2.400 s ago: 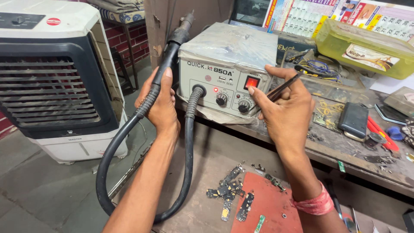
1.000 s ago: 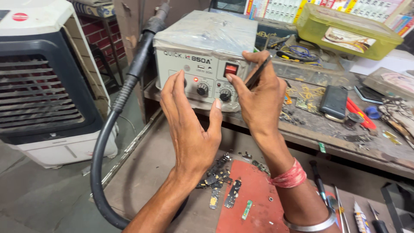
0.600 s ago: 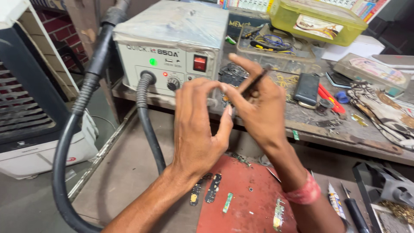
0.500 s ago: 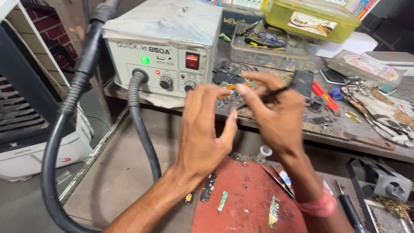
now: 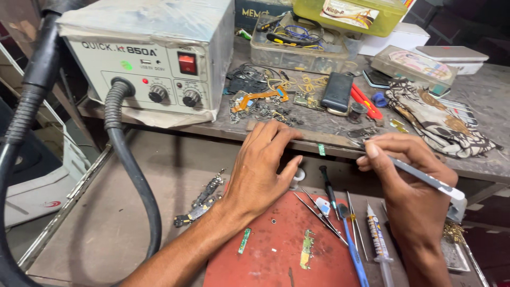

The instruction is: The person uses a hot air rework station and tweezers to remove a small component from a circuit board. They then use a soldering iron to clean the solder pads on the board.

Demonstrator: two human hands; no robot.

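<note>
Both hands have left the station (image 5: 154, 64) knobs: left hand (image 5: 263, 170) rests empty and spread on the tabletop (image 5: 478, 106) edge, right hand (image 5: 411, 180) pinches tweezers (image 5: 425, 179).

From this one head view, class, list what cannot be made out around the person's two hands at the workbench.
- What lies under the left hand: its palm covers the bench edge there.
- The tip of the thin tool in the right hand: fingers hide it.
- The syringe: its lower end is cut off by the bottom edge.
- The black hose: its far end runs out of frame.
- Parts on the red mat: too small to identify.
</note>
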